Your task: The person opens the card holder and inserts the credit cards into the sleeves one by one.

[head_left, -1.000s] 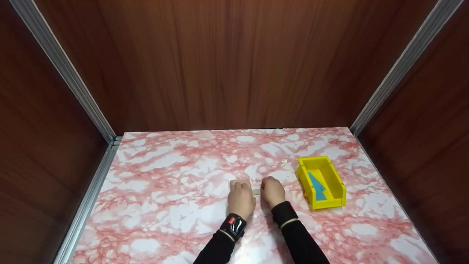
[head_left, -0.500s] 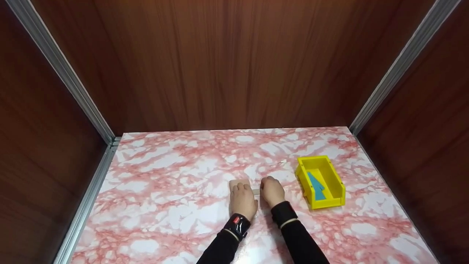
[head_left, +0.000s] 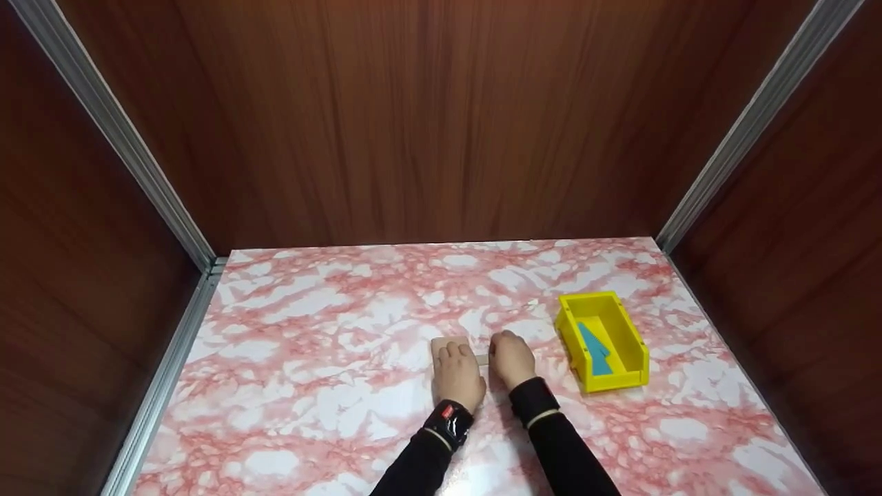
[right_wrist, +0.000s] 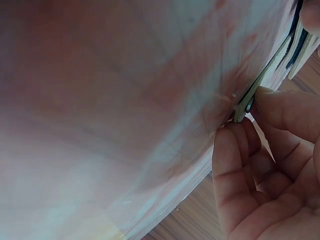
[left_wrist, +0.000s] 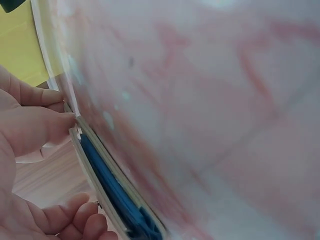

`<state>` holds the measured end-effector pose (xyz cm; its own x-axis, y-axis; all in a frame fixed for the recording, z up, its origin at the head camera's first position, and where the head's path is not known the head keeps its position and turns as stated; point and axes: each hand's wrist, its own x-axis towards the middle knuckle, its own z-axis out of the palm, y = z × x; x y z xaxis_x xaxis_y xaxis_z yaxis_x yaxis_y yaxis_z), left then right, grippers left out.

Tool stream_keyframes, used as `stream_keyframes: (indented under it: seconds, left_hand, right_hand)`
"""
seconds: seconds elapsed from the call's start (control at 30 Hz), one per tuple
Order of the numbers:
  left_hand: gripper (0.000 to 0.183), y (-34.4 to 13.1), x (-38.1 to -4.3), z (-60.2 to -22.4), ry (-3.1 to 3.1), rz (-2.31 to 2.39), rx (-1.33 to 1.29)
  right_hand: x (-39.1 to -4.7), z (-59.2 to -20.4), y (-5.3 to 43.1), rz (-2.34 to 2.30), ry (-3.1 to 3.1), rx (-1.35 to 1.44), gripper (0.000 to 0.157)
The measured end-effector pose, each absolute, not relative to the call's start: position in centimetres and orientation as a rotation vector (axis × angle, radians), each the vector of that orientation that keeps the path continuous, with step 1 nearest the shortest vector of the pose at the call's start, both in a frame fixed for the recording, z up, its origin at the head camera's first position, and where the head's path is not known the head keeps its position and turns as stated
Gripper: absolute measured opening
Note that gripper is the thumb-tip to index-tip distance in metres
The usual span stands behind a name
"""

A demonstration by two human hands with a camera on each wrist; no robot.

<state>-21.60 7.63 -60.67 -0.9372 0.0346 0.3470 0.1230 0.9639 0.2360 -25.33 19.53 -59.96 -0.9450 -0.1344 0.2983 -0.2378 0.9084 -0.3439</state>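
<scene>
A flat tan board (head_left: pixel 446 340) lies on the marbled tabletop in the head view, partly covered by my left hand (head_left: pixel 458 375). Edge-on in the left wrist view, the board shows a blue layer (left_wrist: pixel 112 182) between two thin tan sheets. My left hand grips it, fingers bent over its top. From the board's right side a narrow light strip (head_left: pixel 482 359) reaches across to my right hand (head_left: pixel 512 359). In the right wrist view, my right thumb and forefinger pinch the end of this strip (right_wrist: pixel 241 111), the other fingers curled below. The board's near part is hidden under my left hand.
A yellow open-top bin (head_left: pixel 628 337) stands to the right of my right hand, with a flat blue angular piece (head_left: pixel 594 350) inside. Brown wood-grain panels (head_left: pixel 441 124) with metal corner posts enclose the marbled table (head_left: pixel 310 386) at the back and sides.
My left hand has slid slightly towards me and to the right over the board, showing more of its far edge. My right hand has held its place on the strip.
</scene>
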Motion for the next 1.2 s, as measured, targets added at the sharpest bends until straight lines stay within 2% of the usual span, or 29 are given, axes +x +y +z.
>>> stream_keyframes:
  seconds: [0.23,0.53,0.77,1.1,1.2]
  left_hand:
    - [0.041,7.4,-21.5,-60.4,-2.735,-0.389,-0.106]
    - [0.05,6.5,-21.2,-59.4,-2.751,-0.616,-0.037]
    - [0.047,5.5,-20.8,-58.2,-2.732,-0.872,-0.003]
    - [0.061,3.4,-20.8,-56.4,-2.749,-1.091,0.047]
    - [0.059,2.4,-20.7,-55.9,-2.773,-1.137,0.027]
  right_hand:
    - [-25.4,-60.0,19.5,0.57,-2.788,0.283,0.018]
    - [-25.6,-59.9,19.4,0.571,-2.838,0.262,0.018]
    - [-25.5,-59.8,19.5,0.565,-2.827,0.265,0.02]
    - [-25.4,-59.7,19.5,0.575,-2.837,0.247,0.02]
    - [-25.5,-59.8,19.5,0.567,-2.833,0.248,0.021]
